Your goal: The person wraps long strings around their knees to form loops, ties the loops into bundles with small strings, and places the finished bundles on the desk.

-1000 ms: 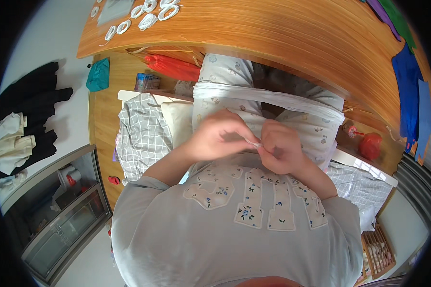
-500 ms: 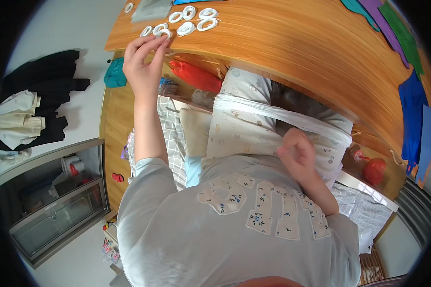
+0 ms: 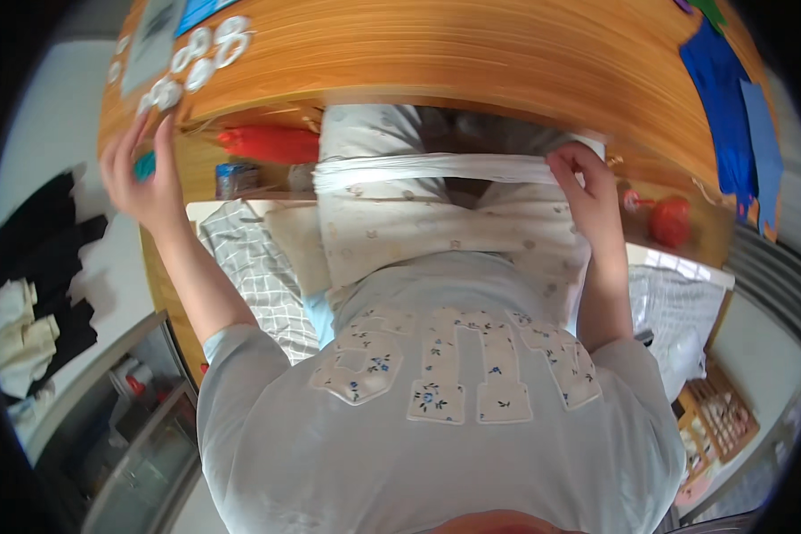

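Note:
My left hand (image 3: pixel 149 176) is at the table's front left edge, thumb and fingers apart with nothing between them. Its fingertips are just beside a small white cord coil (image 3: pixel 168 94), blurred by motion. More white coils (image 3: pixel 201 73) lie behind it on the wooden table (image 3: pixel 472 53). Across my lap stretches a long hank of white cord (image 3: pixel 436 166), over the patterned pale trousers (image 3: pixel 454 222). My right hand (image 3: pixel 590 191) is closed at the hank's right end, with thumb and fingers pinched on it.
A clear plastic bag (image 3: pixel 154 40) and a blue packet (image 3: pixel 206 12) lie at the table's far left. Blue cloth-like pieces (image 3: pixel 721 116) hang over its right edge. Under the tabletop sit a red bag (image 3: pixel 267 144) and a round red object (image 3: pixel 670 221).
My left hand has opened away from the coils. My right hand has moved from above my lap to the hank and closed on it. The whole view has turned and shifted.

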The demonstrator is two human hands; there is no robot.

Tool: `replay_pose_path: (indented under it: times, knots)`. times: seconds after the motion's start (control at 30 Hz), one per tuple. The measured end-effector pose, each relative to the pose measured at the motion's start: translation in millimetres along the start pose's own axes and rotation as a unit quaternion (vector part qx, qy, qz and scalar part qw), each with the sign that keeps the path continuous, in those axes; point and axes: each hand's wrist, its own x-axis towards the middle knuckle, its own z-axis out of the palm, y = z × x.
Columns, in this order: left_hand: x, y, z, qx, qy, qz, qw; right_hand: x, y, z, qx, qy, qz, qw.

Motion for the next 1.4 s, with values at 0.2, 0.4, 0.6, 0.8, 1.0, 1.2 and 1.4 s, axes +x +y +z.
replay_pose_path:
  times: [0.2,0.4,0.6,0.8,1.0,1.2,1.4]
  knots:
    - [-73.9,81.3,48.1,-0.172,-0.21,0.197,0.942,6.7,20.4,-29.8,-0.21,-0.014,-0.12,0.97]
    - [-119.9,149.1,113.9,-0.148,-0.403,0.15,0.891,11.9,34.8,-25.2,-0.227,-0.033,-0.099,0.968]
    - [-122.2,156.1,120.3,-0.143,-0.472,0.127,0.86,8.5,41.1,-20.2,-0.29,-0.012,-0.112,0.95]
    - [-121.0,156.2,121.6,-0.176,-0.491,0.077,0.85,13.0,46.7,-17.6,-0.262,-0.019,-0.091,0.961]
    - [-115.4,170.2,127.8,-0.197,-0.46,0.088,0.861,8.7,46.1,-16.3,-0.073,0.022,0.004,0.997]
    - [-101.4,228.1,153.9,-0.324,-0.445,0.094,0.83,0.8,36.4,-26.7,0.007,0.058,-0.03,0.998]
    - [-102.9,283.8,188.3,-0.42,-0.353,0.108,0.829,-14.6,8.2,-48.7,0.067,0.055,0.002,0.996]
